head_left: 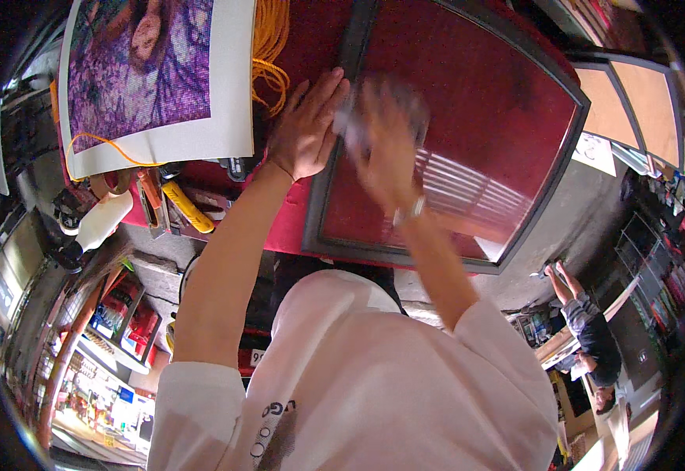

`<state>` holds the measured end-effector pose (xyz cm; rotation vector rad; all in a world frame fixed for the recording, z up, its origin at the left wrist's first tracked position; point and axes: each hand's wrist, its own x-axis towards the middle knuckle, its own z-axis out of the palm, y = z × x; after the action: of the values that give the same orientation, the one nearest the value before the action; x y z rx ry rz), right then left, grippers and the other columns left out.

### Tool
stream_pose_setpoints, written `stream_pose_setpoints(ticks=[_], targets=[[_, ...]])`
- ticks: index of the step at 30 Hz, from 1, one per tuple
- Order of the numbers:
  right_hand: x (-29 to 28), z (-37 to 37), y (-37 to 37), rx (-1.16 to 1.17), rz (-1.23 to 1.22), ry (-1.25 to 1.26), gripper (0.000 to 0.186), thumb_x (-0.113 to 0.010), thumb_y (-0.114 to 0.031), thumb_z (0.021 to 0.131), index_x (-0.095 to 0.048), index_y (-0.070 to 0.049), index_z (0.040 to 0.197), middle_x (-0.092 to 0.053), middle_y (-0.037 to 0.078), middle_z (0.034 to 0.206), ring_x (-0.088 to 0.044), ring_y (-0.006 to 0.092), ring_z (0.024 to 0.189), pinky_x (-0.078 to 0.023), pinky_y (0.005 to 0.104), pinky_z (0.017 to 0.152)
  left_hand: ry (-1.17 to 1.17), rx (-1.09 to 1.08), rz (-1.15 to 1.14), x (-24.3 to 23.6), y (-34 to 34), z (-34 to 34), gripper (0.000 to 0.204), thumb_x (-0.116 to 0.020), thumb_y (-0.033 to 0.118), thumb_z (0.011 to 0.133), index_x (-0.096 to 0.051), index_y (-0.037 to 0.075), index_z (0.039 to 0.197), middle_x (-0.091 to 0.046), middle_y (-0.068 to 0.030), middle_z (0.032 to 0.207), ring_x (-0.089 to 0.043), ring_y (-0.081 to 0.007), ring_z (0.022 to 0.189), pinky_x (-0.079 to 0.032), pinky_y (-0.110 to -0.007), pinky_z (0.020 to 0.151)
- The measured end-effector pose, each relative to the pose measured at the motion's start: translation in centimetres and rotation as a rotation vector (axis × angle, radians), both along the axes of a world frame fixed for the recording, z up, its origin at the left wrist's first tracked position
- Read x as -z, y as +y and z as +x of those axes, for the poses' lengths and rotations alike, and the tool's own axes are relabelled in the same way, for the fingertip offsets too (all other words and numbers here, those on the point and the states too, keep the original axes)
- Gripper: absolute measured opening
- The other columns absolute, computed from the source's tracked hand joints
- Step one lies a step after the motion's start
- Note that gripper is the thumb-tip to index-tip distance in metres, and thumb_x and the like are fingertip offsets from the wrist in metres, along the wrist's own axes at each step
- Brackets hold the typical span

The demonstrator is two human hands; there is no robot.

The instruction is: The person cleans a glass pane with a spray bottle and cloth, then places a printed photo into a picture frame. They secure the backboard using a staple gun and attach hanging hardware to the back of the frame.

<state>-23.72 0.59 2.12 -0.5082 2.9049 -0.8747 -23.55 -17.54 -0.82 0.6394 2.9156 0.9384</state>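
A large picture frame (pixel 566 145) with a dark border lies flat on the red-covered table (pixel 299 206). Its glass pane (pixel 476 86) lets the red show through and reflects a band of bright stripes. My left hand (pixel 305 129) rests along the frame's left border, fingers stretched out and holding nothing. On the glass beside it is my right hand (pixel 386 145), smeared by motion and pressed onto a crumpled greyish wad (pixel 415 114). Whether that wad is cloth or paper I cannot tell. A watch or bracelet (pixel 409 210) circles my right wrist.
Left of the frame lies a purple portrait print (pixel 142 71) with white margins, beside a coil of orange cord (pixel 270 47). Below the print are a yellow-handled cutter (pixel 188 207), other hand tools and a white bottle (pixel 105 221). More frames (pixel 639 98) stand at right; a person (pixel 594 337) is farther off.
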Motion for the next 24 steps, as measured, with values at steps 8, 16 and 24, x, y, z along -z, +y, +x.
stream_pose_setpoints(ticks=[8, 16, 24], targets=[[-0.2, 4.4, 2.5, -0.284, 0.193, -0.113, 0.051, -0.063, -0.015, 0.080, -0.059, -0.010, 0.131, -0.054, 0.013, 0.140, -0.047, 0.0313, 0.134, -0.027, 0.0513, 0.118, -0.019, -0.009, 0.014, -0.4, 0.0, 0.1, 0.066, -0.049, 0.012, 0.091, -0.029, 0.005, 0.153, -0.026, -0.0139, 0.160, -0.028, -0.0279, 0.147, -0.021, -0.048, 0.120], [0.4, 3.8, -0.7, 0.059, 0.014, -0.069, 0.062, -0.066, -0.010, 0.076, -0.051, -0.006, 0.136, -0.049, 0.019, 0.142, -0.045, 0.0406, 0.131, -0.032, 0.0520, 0.112, -0.042, -0.001, -0.075, -0.3, 0.3, -0.1, 0.068, -0.049, 0.011, 0.090, -0.027, 0.006, 0.155, -0.023, -0.0130, 0.162, -0.026, -0.0292, 0.148, -0.019, -0.047, 0.121], [-4.2, 21.0, 4.9, -0.068, -0.100, -0.442, 0.040, -0.059, -0.006, 0.078, -0.062, -0.007, 0.118, -0.052, 0.009, 0.144, -0.045, 0.0282, 0.136, -0.036, 0.0480, 0.112, 0.047, 0.032, -0.062, -0.2, 1.1, -0.4, 0.061, -0.041, 0.014, 0.097, -0.026, 0.009, 0.155, -0.024, -0.0129, 0.162, -0.029, -0.0300, 0.147, -0.021, -0.049, 0.120]])
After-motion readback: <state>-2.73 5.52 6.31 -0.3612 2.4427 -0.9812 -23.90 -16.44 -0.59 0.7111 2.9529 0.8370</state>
